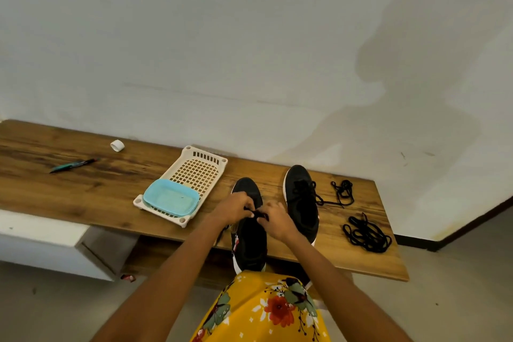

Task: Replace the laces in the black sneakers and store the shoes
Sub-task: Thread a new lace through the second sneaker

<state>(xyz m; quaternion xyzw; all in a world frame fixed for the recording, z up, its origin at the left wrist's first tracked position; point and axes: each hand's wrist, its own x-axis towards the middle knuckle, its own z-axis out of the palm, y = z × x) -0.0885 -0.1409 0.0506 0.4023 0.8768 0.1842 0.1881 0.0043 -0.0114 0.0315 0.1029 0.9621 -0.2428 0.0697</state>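
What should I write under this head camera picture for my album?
Both hands, left and right, pinch a black lace over the near sneaker.

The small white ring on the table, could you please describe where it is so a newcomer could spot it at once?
On the long wooden table, look to the far left edge by the wall. The white ring lies there, beyond the teal marker pen; it is the only small, round, white thing.

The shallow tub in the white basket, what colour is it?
Light blue tub, head view.
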